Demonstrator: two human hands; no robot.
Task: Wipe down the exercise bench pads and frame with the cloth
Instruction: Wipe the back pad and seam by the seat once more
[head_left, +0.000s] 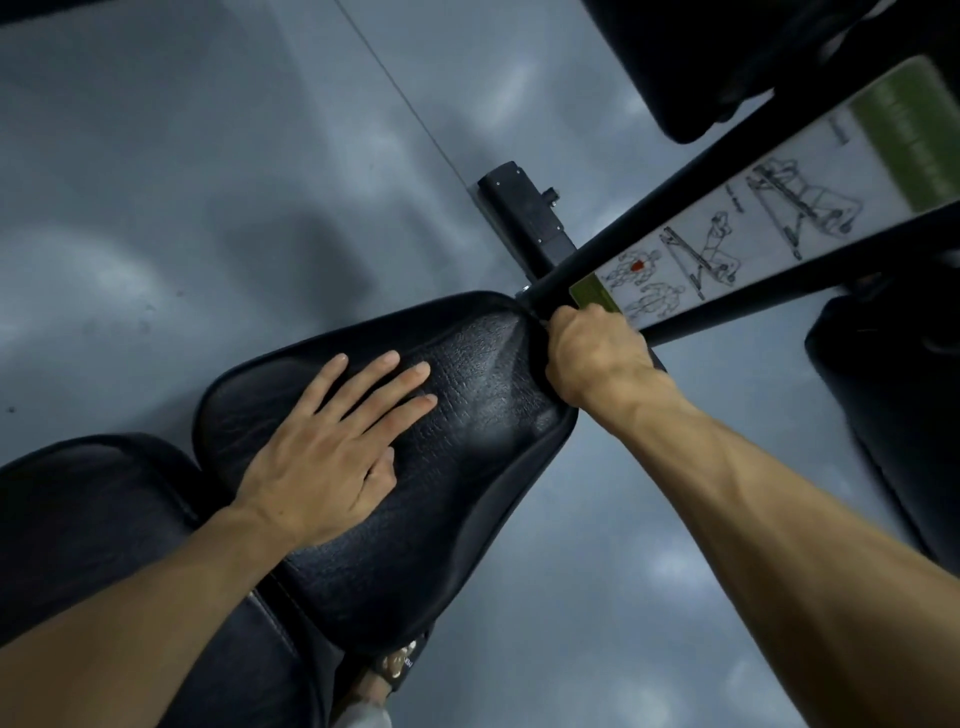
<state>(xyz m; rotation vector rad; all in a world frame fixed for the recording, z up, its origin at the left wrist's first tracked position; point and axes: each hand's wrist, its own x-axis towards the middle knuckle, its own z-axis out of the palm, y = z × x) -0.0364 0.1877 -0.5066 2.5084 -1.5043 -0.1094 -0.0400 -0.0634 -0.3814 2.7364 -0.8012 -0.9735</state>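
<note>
A grey floor (182, 182) fills most of the view, with a thin seam line running across it. Over it stands the black bench: the back pad (93, 519) lies at the lower left, and the textured seat pad (467, 415) sits just beyond it, narrowing toward the frame (779, 270). The frame's two dark bars run up to the right with a white instruction label (727, 228) between them, printed with exercise drawings and green strips. A black base foot (524, 218) rests on the floor past the seat's tip. Two more dark pads (893, 415) show at the right edge. The left hand (332, 457) lies flat on the seat pad, fingers straight and spread, gripping nothing. The right hand (597, 358) is clenched at the joint where the seat meets the frame, just below the label; the cloth is probably balled inside that fist, but it cannot be made out. A sandal (397, 662) peeks out beneath the seat at the bottom.
</note>
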